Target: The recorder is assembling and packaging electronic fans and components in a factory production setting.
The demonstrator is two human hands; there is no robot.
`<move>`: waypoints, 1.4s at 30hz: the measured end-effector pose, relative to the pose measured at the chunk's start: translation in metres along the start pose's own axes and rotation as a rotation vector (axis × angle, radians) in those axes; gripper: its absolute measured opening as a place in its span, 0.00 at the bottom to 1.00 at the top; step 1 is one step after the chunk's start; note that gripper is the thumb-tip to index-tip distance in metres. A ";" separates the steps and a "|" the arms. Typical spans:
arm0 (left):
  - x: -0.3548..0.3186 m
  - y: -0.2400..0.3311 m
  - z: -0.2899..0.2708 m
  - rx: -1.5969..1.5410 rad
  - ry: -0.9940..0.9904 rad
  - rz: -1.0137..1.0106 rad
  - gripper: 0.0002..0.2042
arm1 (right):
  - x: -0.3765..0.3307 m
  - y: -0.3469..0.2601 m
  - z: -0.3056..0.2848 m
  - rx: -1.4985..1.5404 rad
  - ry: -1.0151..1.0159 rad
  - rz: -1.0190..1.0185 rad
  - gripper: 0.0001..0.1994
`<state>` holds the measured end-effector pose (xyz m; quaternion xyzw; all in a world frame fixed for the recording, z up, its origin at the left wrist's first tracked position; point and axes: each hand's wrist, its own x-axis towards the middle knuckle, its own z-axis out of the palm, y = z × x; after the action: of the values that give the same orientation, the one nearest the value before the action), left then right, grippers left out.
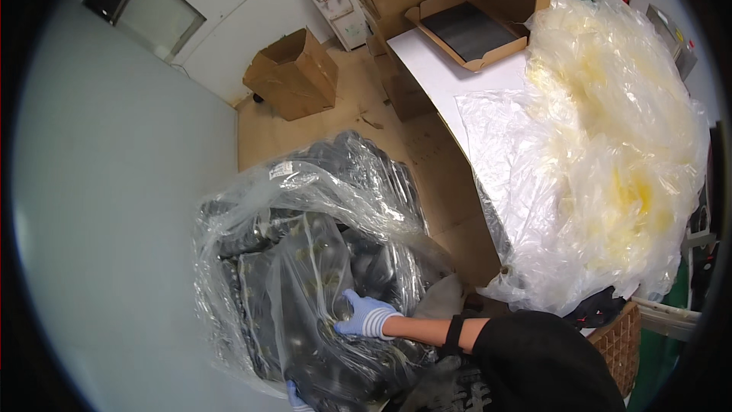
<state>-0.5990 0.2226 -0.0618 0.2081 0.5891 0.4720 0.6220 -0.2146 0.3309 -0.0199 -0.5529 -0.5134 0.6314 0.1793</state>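
A big bundle of black, rounded goods wrapped in clear plastic [305,183] stands before me against the wall; the exact kind of goods cannot be made out through the film. On top lies a clear plastic bag [293,297] with dark contents showing through. My right hand [366,317], in a light blue glove with a white striped cuff, curls its thumb and fingers round a fold of that bag. At the bundle's near edge only a small part of my gloved left hand [297,398] shows, its fingers hidden by the plastic.
On the right, a white-topped table [431,76] bears a large heap of clear, yellowish plastic film [610,152] and an open cardboard box [473,61] with a dark panel inside. Beyond the bundle stand a brown carton [297,80] and a water dispenser [335,8]. A pale wall [122,206] borders the left.
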 end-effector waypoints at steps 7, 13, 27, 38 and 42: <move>-0.022 0.028 0.034 0.035 -0.076 0.135 0.27 | -0.038 0.001 -0.018 -0.028 -0.059 -0.058 0.44; -0.061 0.031 0.057 0.008 -0.125 0.245 0.27 | -0.072 -0.017 -0.036 -0.140 0.041 -0.289 0.42; -0.085 0.022 0.233 0.035 -0.409 0.492 0.24 | -0.216 -0.043 -0.184 -0.184 0.476 -0.379 0.38; -0.021 -0.116 0.468 0.069 -0.737 0.003 0.24 | -0.334 0.110 -0.318 0.018 0.940 -0.202 0.38; -0.039 -0.187 0.503 0.465 -0.931 -0.061 0.48 | -0.370 0.248 -0.351 0.291 1.000 0.068 0.35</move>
<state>-0.0623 0.2518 -0.0827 0.5113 0.3453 0.1679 0.7689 0.2994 0.0935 0.0094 -0.7727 -0.2537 0.3602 0.4570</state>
